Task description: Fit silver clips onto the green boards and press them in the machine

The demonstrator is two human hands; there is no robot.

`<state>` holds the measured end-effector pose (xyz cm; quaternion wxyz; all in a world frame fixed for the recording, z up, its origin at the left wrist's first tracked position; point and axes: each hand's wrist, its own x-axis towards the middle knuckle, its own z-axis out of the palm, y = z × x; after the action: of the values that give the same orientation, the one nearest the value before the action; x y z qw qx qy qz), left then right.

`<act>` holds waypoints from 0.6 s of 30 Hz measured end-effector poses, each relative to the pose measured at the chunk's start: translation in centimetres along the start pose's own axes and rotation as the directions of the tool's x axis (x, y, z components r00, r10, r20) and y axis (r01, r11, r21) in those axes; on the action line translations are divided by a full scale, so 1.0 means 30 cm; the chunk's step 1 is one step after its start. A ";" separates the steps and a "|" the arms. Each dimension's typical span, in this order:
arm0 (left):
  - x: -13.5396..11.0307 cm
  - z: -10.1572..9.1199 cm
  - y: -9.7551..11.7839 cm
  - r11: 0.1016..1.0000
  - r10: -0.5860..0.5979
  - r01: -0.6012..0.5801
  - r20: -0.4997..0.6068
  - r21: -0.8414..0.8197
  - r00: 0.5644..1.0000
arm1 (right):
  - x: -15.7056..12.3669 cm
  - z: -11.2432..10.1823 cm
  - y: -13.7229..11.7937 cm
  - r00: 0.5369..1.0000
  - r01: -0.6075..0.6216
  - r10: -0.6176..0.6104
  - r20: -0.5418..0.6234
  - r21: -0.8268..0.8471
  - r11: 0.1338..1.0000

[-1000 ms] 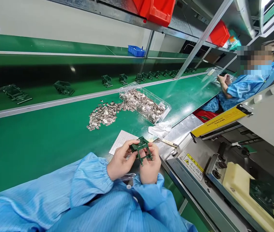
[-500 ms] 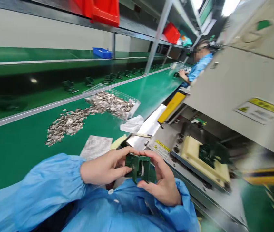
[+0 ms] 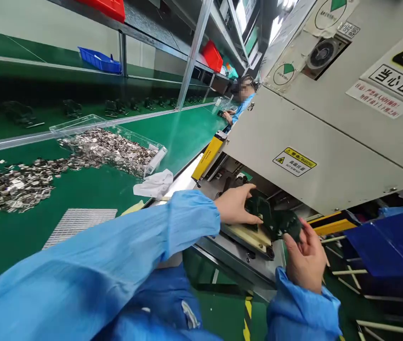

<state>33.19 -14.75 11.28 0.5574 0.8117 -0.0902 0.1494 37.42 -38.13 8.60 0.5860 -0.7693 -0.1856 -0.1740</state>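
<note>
My left hand [image 3: 235, 206] reaches over the cream fixture block [image 3: 249, 236] of the press machine [image 3: 329, 118] and grips a dark green circuit board part [image 3: 258, 207] lying on it. My right hand [image 3: 306, 255] is closed on a second dark green board part [image 3: 285, 224], held at the fixture's right end. Both sleeves are light blue.
On the green bench lie a clear tray [image 3: 109, 142] of small metal pieces, a loose pile of them [image 3: 9, 182], a white cloth [image 3: 153, 183] and a ribbed white sheet [image 3: 78, 222]. A co-worker in blue [image 3: 240, 102] sits further along. Blue bin [image 3: 389, 244] at right.
The view swung right from the bench to the press. My hands carried the green board from in front of my chest over to the machine's fixture, and they are apart now.
</note>
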 end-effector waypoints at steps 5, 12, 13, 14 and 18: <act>-0.319 -0.187 0.020 0.970 -0.162 0.146 -0.069 -0.193 0.984 | 0.095 0.082 -0.030 0.910 0.108 -0.042 0.413 -0.136 0.985; -0.651 -0.205 -0.173 0.908 -0.415 0.375 -0.274 -0.188 0.868 | 0.038 0.069 -0.001 0.904 0.298 -0.158 0.396 -0.322 0.899; -0.649 -0.197 -0.206 0.910 -0.413 0.380 -0.279 -0.164 0.867 | 0.001 0.034 0.010 0.939 0.292 -0.174 0.297 -0.419 0.860; -0.639 -0.192 -0.233 0.914 -0.405 0.380 -0.255 -0.144 0.878 | -0.040 -0.009 0.024 0.969 0.239 -0.173 0.175 -0.512 0.825; -0.588 -0.202 -0.271 0.942 -0.328 0.318 -0.089 -0.105 0.941 | -0.177 -0.146 0.096 0.992 -0.112 0.058 -0.109 -0.597 0.795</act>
<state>18.32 -6.52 0.11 0.6141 0.7807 0.0671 0.0942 33.98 -43.51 4.73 0.3261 -0.9149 -0.0610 -0.2299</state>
